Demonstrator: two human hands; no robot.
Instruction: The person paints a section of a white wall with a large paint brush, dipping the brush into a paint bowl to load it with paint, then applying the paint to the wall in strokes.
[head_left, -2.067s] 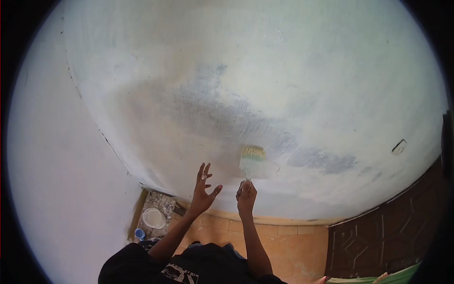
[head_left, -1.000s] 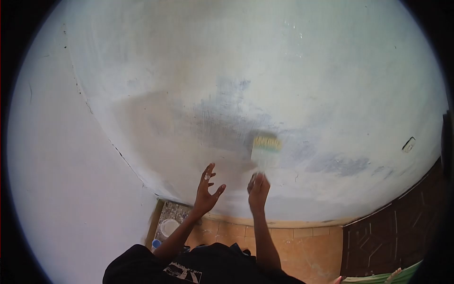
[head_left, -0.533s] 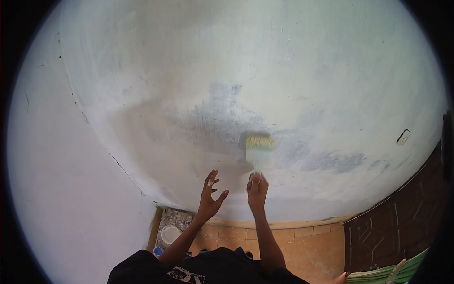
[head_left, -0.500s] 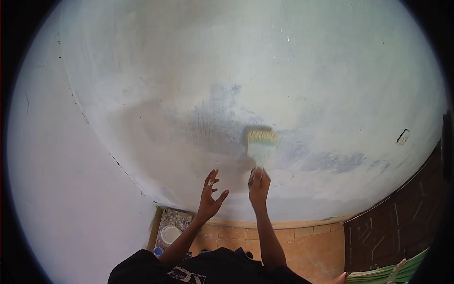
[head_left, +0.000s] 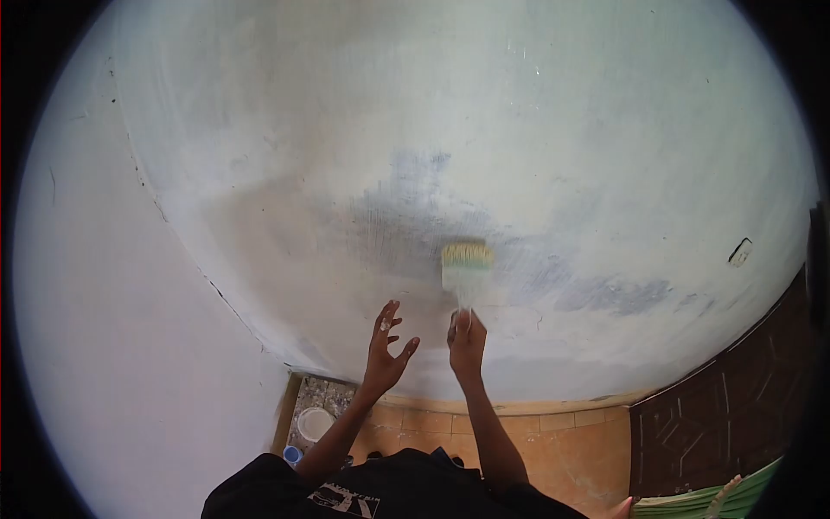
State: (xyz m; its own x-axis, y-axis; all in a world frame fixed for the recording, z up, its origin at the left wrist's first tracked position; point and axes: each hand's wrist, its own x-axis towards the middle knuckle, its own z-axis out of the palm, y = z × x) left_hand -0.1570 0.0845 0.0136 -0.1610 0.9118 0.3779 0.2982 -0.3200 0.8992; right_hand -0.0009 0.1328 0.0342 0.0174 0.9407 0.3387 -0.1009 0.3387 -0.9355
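Wrapped around the handle of a wide paintbrush, my right hand keeps its bristles pointing up at the wall. The bristles are yellowish with pale paint near their base, and they overlap the lower edge of a grey-blue patch. To the left, my left hand is raised in front of the wall with fingers spread and nothing in it. White paint marks its fingers.
Below left, a white round container and a blue cup stand on a paint-spattered surface. Orange floor tiles run along the wall base. A dark panelled door is at right, near green fabric. A wall socket sits at right.
The paintbrush and my right hand have shifted slightly left and a little down across the wall. My left hand stays raised with its fingers spread.
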